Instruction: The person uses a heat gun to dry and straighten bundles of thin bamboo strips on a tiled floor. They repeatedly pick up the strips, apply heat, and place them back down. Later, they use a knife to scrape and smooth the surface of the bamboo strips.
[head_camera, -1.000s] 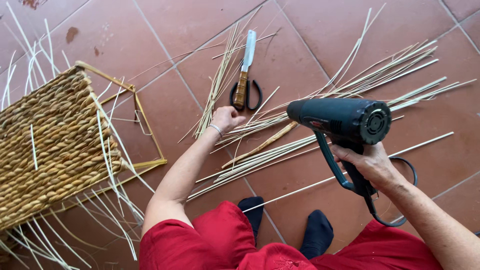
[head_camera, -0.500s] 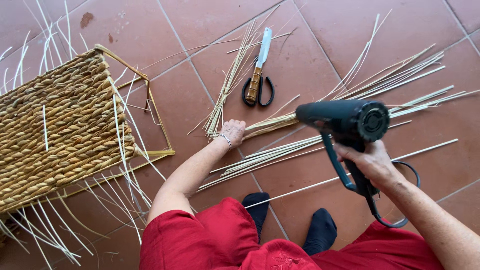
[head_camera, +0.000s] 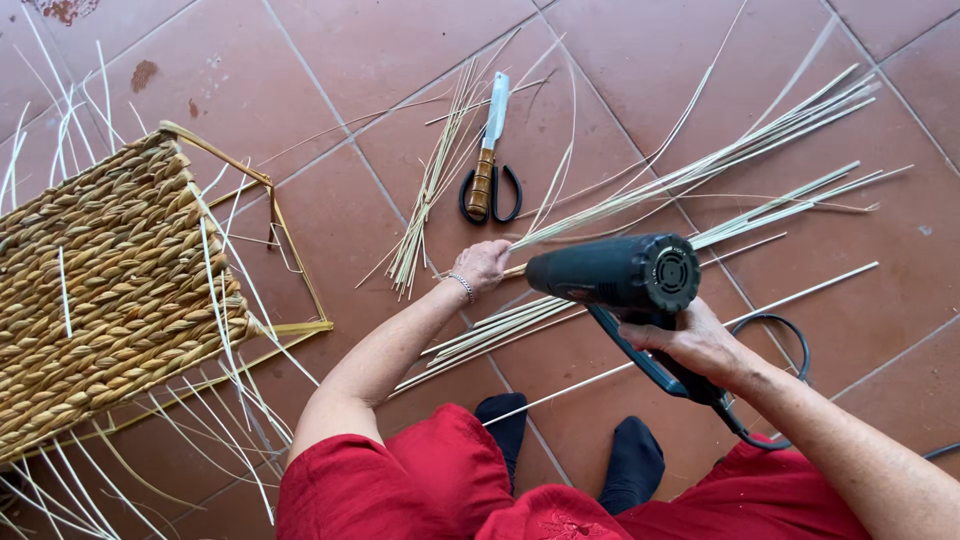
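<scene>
2 dark-socked feet are seen nearest, below the red-clad lap, on the tiled floor. Just beyond them, the right hand is closed around the grip of a black hair dryer, whose barrel is pointed left, its nozzle almost touching the left hand. The left hand is laid on the near ends of a bundle of pale reed strips; whether its fingers are closed on them cannot be told. The long axis of the strips runs from the left hand up and away to the far right, so the left hand is the nearer 1 to them. A thin white rod is crossed under the dryer, and the black cord is looped at the right. Farther off, black-handled scissors are laid beside a second sheaf of strips. Well apart at the left, a woven mat on a frame is spread, loose strips sticking out of it.
</scene>
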